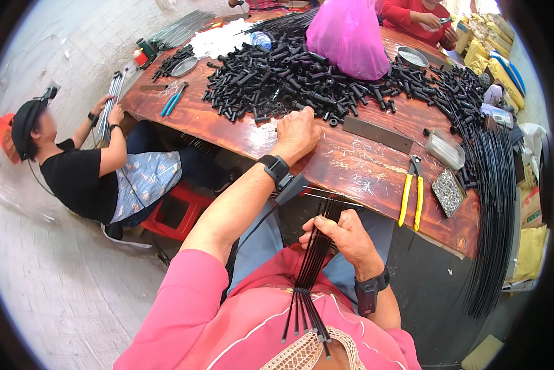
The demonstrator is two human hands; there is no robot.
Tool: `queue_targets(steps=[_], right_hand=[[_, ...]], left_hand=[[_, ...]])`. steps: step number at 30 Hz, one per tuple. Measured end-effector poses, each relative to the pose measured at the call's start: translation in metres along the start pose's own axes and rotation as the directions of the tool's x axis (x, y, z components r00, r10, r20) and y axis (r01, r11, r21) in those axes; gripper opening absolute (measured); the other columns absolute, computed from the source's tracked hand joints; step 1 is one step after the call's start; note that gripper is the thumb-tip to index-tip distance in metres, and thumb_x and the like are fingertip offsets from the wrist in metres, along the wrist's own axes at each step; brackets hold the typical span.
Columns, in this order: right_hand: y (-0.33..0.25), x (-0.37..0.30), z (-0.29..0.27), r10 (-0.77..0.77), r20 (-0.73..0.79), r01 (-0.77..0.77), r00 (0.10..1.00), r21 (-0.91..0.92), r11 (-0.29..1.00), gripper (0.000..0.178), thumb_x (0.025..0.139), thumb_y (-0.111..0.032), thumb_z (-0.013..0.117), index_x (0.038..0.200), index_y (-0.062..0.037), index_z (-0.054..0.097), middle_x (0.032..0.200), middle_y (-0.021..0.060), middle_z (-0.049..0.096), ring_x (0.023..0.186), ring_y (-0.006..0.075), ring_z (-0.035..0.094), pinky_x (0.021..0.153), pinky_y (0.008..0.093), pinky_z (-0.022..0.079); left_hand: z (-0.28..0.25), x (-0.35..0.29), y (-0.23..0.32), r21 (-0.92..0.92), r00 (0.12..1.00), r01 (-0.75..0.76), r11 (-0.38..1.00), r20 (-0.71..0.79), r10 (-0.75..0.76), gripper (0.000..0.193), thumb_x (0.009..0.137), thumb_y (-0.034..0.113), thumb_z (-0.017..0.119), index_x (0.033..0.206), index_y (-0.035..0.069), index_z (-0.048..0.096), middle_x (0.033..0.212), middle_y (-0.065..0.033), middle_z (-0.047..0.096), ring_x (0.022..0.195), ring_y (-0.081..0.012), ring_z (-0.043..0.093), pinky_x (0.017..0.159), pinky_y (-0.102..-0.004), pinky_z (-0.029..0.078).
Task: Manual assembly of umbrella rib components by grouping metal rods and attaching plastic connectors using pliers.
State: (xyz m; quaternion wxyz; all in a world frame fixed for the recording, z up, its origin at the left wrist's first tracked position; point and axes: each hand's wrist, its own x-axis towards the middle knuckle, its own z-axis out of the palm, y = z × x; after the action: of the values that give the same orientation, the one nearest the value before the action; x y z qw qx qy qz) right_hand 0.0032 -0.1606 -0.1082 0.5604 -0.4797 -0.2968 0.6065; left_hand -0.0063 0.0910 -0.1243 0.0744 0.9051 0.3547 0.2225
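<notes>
Gripping black rods [312, 259] in right hand [349, 237], long way toward table [342, 165] | resting left hand [297, 133] nearer black pieces [271, 74], just beside | cannot tell left grip

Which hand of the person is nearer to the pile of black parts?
Left. The left hand is at the near edge of the pile of black parts; the right hand is farther back, holding thin black rods.

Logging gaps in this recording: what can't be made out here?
All in the head view:
Left hand: fingertips hidden by its own back.
Rods: partly hidden by the right hand.
Far co-worker: head partly cut off by the upper edge.
Silver bits: too small to identify.
</notes>
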Motion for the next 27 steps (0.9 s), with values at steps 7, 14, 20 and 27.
queue_targets(steps=[7, 14, 20, 27], right_hand=[[0.003, -0.002, 0.002, -0.06, -0.008, 0.059, 0.998, -0.049, 0.997, 0.03, 0.095, -0.025, 0.059, 0.097, 0.0032, 0.068, 0.083, 0.0152, 0.073, 0.07, 0.0182, 0.071, 0.055, 0.0252, 0.055], [0.002, 0.001, 0.002, -0.026, -0.001, 0.026, 1.0, -0.039, 0.999, 0.03, 0.096, -0.023, 0.058, 0.094, 0.0047, 0.069, 0.079, 0.0124, 0.071, 0.072, 0.016, 0.069, 0.067, 0.0275, 0.055], [0.008, 0.003, 0.002, -0.053, 0.001, 0.053, 0.999, -0.016, 0.998, 0.033, 0.096, -0.027, 0.059, 0.091, 0.004, 0.069, 0.077, 0.0119, 0.071, 0.072, 0.0158, 0.069, 0.067, 0.028, 0.055], [0.008, 0.001, 0.002, -0.095, 0.048, 0.099, 0.994, -0.07, 0.993, 0.031, 0.096, -0.026, 0.059, 0.093, 0.0041, 0.068, 0.079, 0.0126, 0.071, 0.072, 0.0168, 0.069, 0.067, 0.0286, 0.056]], left_hand=[[-0.034, -0.018, -0.028, -0.778, 0.964, 0.086, 0.622, -0.093, -0.25, 0.057, 0.078, 0.001, 0.063, 0.133, 0.0, 0.048, 0.072, -0.0071, 0.064, 0.063, -0.0164, 0.066, 0.049, -0.0296, 0.054], [-0.058, 0.001, -0.115, -0.57, 0.929, 0.336, 0.75, 0.068, -0.364, 0.015, 0.074, 0.008, 0.064, 0.087, 0.003, 0.066, 0.076, -0.0096, 0.065, 0.068, -0.0204, 0.065, 0.058, -0.0326, 0.051], [-0.044, 0.0, -0.107, -0.144, 0.965, 0.246, 0.959, -0.052, -0.255, 0.027, 0.07, 0.024, 0.073, 0.091, 0.007, 0.072, 0.083, -0.0167, 0.069, 0.08, -0.0329, 0.067, 0.073, -0.0421, 0.051], [-0.043, -0.006, -0.112, 0.059, 0.985, 0.138, 0.989, -0.11, -0.131, 0.024, 0.072, 0.026, 0.075, 0.091, 0.011, 0.074, 0.092, -0.0165, 0.068, 0.087, -0.0368, 0.065, 0.075, -0.0465, 0.051]])
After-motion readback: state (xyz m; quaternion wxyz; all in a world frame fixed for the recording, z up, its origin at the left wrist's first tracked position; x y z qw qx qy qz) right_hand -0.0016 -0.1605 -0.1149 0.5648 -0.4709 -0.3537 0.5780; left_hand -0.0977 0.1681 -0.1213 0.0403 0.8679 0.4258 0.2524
